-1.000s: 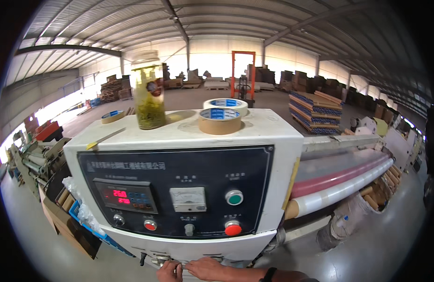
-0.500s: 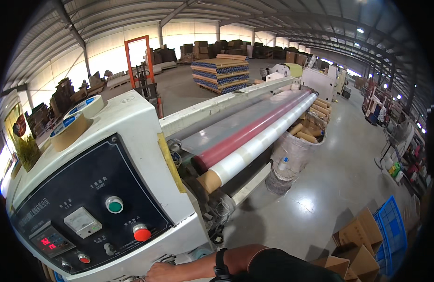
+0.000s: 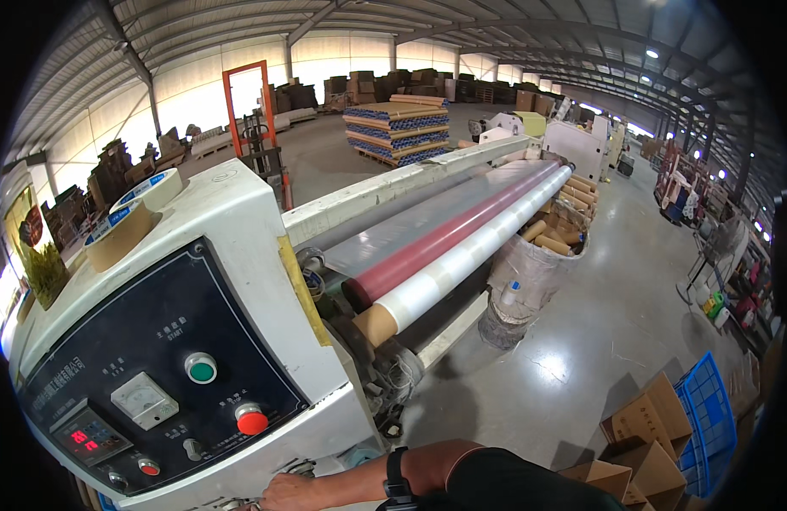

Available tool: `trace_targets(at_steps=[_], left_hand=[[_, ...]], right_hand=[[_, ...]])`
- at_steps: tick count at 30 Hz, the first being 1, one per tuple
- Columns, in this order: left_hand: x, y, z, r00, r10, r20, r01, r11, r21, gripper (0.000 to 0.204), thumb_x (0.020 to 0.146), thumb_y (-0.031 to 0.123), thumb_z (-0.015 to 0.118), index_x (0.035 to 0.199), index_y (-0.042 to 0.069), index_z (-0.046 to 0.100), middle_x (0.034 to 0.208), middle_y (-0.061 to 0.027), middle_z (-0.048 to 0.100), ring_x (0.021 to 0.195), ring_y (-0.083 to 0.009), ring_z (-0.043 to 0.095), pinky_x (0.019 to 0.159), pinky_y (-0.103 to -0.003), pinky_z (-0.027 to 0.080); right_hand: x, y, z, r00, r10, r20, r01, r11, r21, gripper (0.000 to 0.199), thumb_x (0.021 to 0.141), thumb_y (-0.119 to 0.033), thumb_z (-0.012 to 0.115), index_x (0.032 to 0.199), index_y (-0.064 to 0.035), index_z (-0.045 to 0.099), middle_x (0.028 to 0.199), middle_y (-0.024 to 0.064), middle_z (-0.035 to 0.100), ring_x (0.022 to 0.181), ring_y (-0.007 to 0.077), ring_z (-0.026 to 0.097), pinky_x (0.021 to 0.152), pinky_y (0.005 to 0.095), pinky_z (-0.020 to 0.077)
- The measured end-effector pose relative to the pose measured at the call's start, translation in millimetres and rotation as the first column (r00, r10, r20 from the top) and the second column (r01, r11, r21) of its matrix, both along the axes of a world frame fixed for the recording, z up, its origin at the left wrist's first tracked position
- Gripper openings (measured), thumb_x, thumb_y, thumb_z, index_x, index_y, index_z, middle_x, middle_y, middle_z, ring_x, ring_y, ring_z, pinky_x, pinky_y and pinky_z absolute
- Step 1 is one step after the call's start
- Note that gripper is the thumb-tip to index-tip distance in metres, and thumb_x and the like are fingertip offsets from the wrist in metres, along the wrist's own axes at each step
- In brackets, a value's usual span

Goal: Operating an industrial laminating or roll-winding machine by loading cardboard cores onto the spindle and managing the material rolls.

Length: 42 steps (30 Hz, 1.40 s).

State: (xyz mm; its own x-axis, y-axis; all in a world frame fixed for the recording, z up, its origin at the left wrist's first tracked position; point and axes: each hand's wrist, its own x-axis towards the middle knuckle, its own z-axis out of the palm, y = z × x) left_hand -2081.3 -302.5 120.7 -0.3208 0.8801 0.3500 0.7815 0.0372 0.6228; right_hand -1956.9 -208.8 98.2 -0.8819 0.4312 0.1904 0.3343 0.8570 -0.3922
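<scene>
Diagonally away rightward, long axis of the white machine [image 3: 237, 204].

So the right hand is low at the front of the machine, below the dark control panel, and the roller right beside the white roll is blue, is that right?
Not quite: the roller beside the white roll is red, not blue, as the head view shows. The right hand is indeed low at the front of the machine, below the dark control panel.

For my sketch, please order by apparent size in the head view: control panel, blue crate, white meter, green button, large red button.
Control panel
Blue crate
White meter
Green button and large red button: too alike to rank
</scene>
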Motion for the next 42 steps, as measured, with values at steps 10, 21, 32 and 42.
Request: trace_targets(at_steps=[10, 21, 32, 42], left_hand=[[10, 3, -1, 0.999, -0.025, 0.019, 0.025, 0.999, 0.023, 0.019, 0.089, 0.018, 0.056, 0.095, 0.001, 0.063, 0.094, -0.0167, 0.063, 0.086, -0.0316, 0.061, 0.077, -0.038, 0.049], [-27, 22, -60, 0.997, -0.068, -0.046, 0.073, 0.991, 0.113, 0.007, 0.077, 0.016, 0.061, 0.076, 0.009, 0.061, 0.072, -0.0082, 0.057, 0.068, -0.0284, 0.058, 0.060, -0.040, 0.046], [-33, -8, -34, 0.998, 0.053, -0.037, -0.044, 0.980, 0.195, 0.014, 0.079, 0.020, 0.062, 0.077, 0.008, 0.055, 0.073, -0.0047, 0.053, 0.066, -0.0257, 0.057, 0.053, -0.038, 0.045], [-30, 2, -36, 0.999, 0.022, -0.045, -0.013, 0.981, 0.194, 0.016, 0.081, 0.021, 0.061, 0.076, 0.007, 0.054, 0.073, -0.0055, 0.052, 0.065, -0.0261, 0.057, 0.053, -0.038, 0.045]], right_hand=[[16, -1, 13, 0.998, -0.037, 0.050, 0.038, 0.999, -0.009, 0.027, 0.084, -0.026, 0.045, 0.077, -0.0097, 0.065, 0.072, 0.0134, 0.066, 0.073, 0.0299, 0.065, 0.061, 0.0430, 0.0514], [8, 6, 16, 0.941, -0.078, 0.330, 0.107, 0.992, -0.070, 0.015, 0.081, -0.017, 0.051, 0.083, -0.0067, 0.061, 0.082, 0.0132, 0.065, 0.071, 0.0329, 0.064, 0.057, 0.0465, 0.0497], [-9, -7, 18, 0.997, 0.064, 0.051, -0.065, 0.998, 0.011, 0.011, 0.078, -0.018, 0.058, 0.076, -0.0068, 0.058, 0.073, 0.0130, 0.060, 0.066, 0.0358, 0.058, 0.060, 0.0456, 0.0452], [-5, -2, 23, 0.997, 0.062, 0.034, -0.063, 0.997, 0.034, 0.010, 0.078, -0.016, 0.058, 0.075, -0.0064, 0.057, 0.071, 0.0132, 0.059, 0.064, 0.0358, 0.058, 0.058, 0.0450, 0.0447]])
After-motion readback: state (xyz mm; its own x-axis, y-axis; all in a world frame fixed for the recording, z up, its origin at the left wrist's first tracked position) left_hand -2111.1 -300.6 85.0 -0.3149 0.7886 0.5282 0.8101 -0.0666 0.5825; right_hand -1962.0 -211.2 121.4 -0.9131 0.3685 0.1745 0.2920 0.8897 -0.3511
